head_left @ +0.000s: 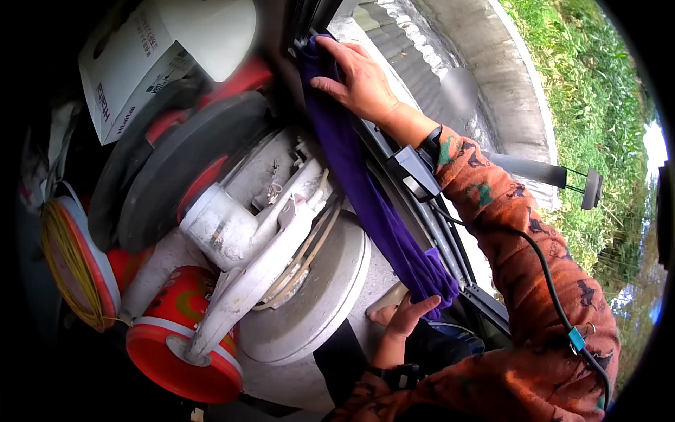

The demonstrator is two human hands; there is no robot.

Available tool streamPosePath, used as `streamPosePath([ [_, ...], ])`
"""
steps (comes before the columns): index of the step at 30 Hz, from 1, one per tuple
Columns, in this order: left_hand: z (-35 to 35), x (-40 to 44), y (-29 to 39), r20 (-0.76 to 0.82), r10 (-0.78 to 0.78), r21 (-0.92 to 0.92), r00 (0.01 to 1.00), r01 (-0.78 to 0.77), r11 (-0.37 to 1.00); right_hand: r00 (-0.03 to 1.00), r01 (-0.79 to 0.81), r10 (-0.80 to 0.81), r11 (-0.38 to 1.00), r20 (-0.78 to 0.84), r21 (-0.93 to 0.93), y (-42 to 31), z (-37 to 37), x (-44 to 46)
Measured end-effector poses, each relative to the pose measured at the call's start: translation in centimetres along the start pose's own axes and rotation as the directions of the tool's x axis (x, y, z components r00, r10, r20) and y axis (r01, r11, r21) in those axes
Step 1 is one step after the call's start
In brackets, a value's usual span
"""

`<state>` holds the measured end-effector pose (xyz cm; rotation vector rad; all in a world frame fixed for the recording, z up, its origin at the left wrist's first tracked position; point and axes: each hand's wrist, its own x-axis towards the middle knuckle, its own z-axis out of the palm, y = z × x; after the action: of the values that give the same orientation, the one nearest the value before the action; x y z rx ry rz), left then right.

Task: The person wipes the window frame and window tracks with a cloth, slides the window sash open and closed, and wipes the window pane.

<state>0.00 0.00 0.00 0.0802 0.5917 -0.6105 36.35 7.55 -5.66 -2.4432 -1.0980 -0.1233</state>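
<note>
A long purple cloth [365,190] stretches along the dark window frame between my two hands. My right hand [362,81] is at its upper end, fingers on the cloth against the frame and the thumb held apart. At the lower, bunched end, my left hand [408,316] grips the cloth, its thumb in front and the other fingers mostly hidden. Both wrists carry dark devices; a black cable [541,257] runs along my right sleeve. Left of the cloth lies a dusty white round base [320,309] with a loop of pale cord.
A red bucket [179,380], a coil of yellow wire [67,264], dark round discs [193,158] and a white carton [130,77] crowd the left side. The window frame [404,200] runs diagonally. Outside are a concrete wall [496,70] and grass [583,91].
</note>
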Motion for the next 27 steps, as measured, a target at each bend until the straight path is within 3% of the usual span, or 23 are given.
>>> streamPosePath([
  [2,0.5,-0.2,0.9,0.016,-0.117,0.188,0.993,0.112,0.976,0.964,-0.250,0.261,0.952,-0.043,0.174,-1.0,0.6,0.3],
  [3,1.3,0.1,0.2,0.030,-0.141,0.162,0.990,0.134,0.978,0.962,-0.267,0.272,0.952,-0.017,0.149,-0.3,0.5,-0.1],
  [5,1.1,0.4,0.5,0.027,-0.097,0.142,0.995,0.092,0.986,0.893,-0.436,0.449,0.849,0.027,0.299,-0.6,1.4,1.5],
  [6,0.9,0.2,0.7,0.008,-0.093,0.154,0.996,0.090,0.984,0.921,-0.323,0.376,0.881,-0.099,0.345,-1.1,1.7,2.5],
  [9,0.9,0.4,0.5,-0.025,-0.023,0.108,0.999,0.025,0.994,0.914,-0.274,0.356,0.895,-0.193,0.351,-1.0,1.2,4.2],
  [10,0.8,0.7,0.7,0.006,-0.040,0.147,0.999,0.039,0.988,0.975,-0.165,0.181,0.978,-0.131,0.126,0.7,2.5,3.7],
  [11,0.5,0.8,0.9,0.030,-0.057,0.192,0.998,0.050,0.980,0.975,-0.161,0.178,0.979,-0.134,0.129,0.4,2.6,3.0],
  [13,0.5,0.8,0.8,0.020,-0.056,0.167,0.998,0.051,0.985,0.996,-0.056,0.037,0.972,-0.086,-0.227,-0.7,2.2,1.4],
  [15,0.7,0.9,0.6,0.010,-0.059,0.141,0.998,0.057,0.988,0.996,-0.077,0.084,0.965,0.015,-0.250,-1.2,1.6,1.5],
  [18,0.7,0.6,0.2,-0.058,0.060,0.139,0.997,-0.051,0.989,0.971,-0.074,0.157,0.913,0.179,-0.401,-2.0,1.4,2.8],
  [23,0.1,0.6,-0.1,-0.058,0.037,0.184,0.998,-0.025,0.983,0.975,-0.029,0.098,0.946,0.201,-0.324,-1.3,0.9,0.9],
  [25,0.0,0.6,-0.3,-0.050,0.002,0.206,0.999,0.008,0.979,0.892,-0.156,0.281,0.926,0.355,-0.343,-2.0,0.4,-0.3],
  [27,0.2,0.4,-0.5,-0.055,0.053,0.204,0.997,-0.041,0.978,0.871,-0.142,0.288,0.923,0.397,-0.358,-2.4,-0.8,-1.8],
])
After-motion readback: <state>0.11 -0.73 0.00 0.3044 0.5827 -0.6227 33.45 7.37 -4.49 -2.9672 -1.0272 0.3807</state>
